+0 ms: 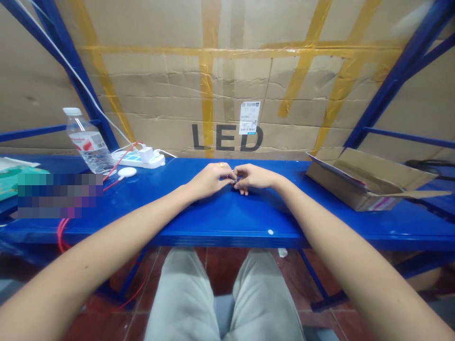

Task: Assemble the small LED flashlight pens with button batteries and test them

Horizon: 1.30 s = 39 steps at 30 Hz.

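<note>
My left hand (209,180) and my right hand (254,177) meet at the middle of the blue metal shelf (227,218). Both rest on its surface with fingers curled in a pinch. Between the fingertips sits a tiny object (232,178), too small to name. A ring shows on a finger of my left hand. Both forearms reach forward from the bottom corners of the view.
An open cardboard box (369,182) lies on the shelf at right. At left stand a plastic water bottle (88,142), a white power strip (140,157) with red and white cables, and a white puck (127,172). A taped cardboard wall marked LED (227,137) closes the back. Blue rack struts rise at both sides.
</note>
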Each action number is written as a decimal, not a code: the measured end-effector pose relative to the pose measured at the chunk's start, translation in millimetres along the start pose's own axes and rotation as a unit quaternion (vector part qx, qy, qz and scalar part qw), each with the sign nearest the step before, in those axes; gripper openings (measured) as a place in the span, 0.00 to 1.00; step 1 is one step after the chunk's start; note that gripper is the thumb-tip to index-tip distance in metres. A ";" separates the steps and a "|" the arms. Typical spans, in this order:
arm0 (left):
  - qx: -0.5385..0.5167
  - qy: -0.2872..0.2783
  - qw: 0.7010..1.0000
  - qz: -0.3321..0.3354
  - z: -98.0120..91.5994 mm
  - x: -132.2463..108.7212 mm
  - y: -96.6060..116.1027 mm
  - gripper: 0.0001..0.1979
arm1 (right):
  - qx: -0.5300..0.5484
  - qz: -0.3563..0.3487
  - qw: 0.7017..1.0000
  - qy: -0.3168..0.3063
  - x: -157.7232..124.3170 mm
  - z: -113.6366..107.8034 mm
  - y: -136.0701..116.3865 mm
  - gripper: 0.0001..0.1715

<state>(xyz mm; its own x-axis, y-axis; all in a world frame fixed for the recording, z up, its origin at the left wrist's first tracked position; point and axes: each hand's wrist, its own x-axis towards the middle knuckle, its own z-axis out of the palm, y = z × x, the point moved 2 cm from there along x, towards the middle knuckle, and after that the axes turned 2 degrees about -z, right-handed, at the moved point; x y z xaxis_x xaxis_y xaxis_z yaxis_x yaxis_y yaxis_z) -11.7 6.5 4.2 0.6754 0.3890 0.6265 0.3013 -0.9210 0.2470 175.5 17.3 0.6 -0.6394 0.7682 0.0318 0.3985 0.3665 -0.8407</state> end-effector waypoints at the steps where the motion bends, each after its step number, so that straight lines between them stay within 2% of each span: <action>1: 0.000 0.000 1.000 -0.002 -0.7 0.0 -0.3 0.06 | 0.006 -0.002 1.000 0.002 0.2 0.5 0.1 0.13; 4: -0.006 0.014 0.999 -0.028 -4.0 1.2 -0.3 0.05 | 0.033 -0.010 0.999 0.006 0.8 2.7 -0.3 0.14; 6: -0.008 0.036 0.997 -0.068 -6.5 2.4 -0.1 0.04 | 0.054 -0.017 0.998 0.014 1.4 4.7 -1.9 0.16; 10: -0.011 0.058 0.987 -0.146 -9.5 4.0 -1.7 0.08 | 0.101 -0.042 0.993 0.036 3.9 10.5 -8.8 0.18; 14: -0.060 0.072 0.979 -0.182 -13.5 4.2 -7.9 0.07 | 0.111 -0.053 0.990 0.062 9.9 15.6 -11.5 0.20; 17: -0.121 0.122 0.962 -0.214 -19.9 3.6 -17.6 0.07 | 0.054 -0.055 0.986 0.149 14.5 15.4 -9.1 0.20; 19: -0.167 0.164 0.946 -0.222 -24.3 3.1 -25.2 0.07 | -0.054 -0.068 0.976 0.201 16.3 17.2 -9.5 0.16; 20: -0.190 0.182 0.938 -0.228 -26.0 2.7 -29.0 0.07 | -0.120 -0.083 0.967 0.208 17.1 20.2 -10.9 0.12; 22: -0.236 0.207 0.915 -0.253 -27.9 1.7 -35.5 0.07 | -0.244 -0.124 0.945 0.177 19.0 31.0 -15.4 0.07; 24: -0.278 0.219 0.891 -0.286 -27.8 0.7 -39.4 0.07 | -0.315 -0.162 0.927 0.128 21.7 44.5 -20.1 0.08; 27: -0.319 0.220 0.868 -0.311 -26.1 0.0 -39.5 0.07 | -0.355 -0.168 0.917 0.070 26.7 59.8 -23.8 0.11; 30: -0.347 0.208 0.859 -0.312 -23.8 -0.6 -37.5 0.08 | -0.336 -0.153 0.928 0.056 28.5 60.2 -24.1 0.12; 32: -0.364 0.188 0.860 -0.306 -21.8 -0.9 -37.0 0.10 | -0.296 -0.148 0.940 0.087 25.8 51.2 -24.1 0.09; 35: -0.365 0.157 0.868 -0.298 -18.9 -1.6 -38.1 0.12 | -0.206 -0.148 0.948 0.193 17.3 28.7 -24.8 0.03; 37: -0.337 0.143 0.882 -0.298 -17.5 -2.1 -38.8 0.12 | -0.158 -0.147 0.939 0.269 10.8 13.9 -25.3 0.01; 39: -0.289 0.126 0.903 -0.290 -16.4 -2.2 -38.0 0.12 | -0.126 -0.147 0.927 0.321 6.1 3.6 -25.5 0.04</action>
<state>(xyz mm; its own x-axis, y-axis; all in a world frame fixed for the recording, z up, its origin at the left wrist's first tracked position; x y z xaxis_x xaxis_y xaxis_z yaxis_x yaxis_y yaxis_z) -35.7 40.3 5.6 0.3204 0.8600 0.3971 0.1040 -0.4486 0.8877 159.1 10.7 20.3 -0.2537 0.7395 0.6236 0.4614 0.6591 -0.5939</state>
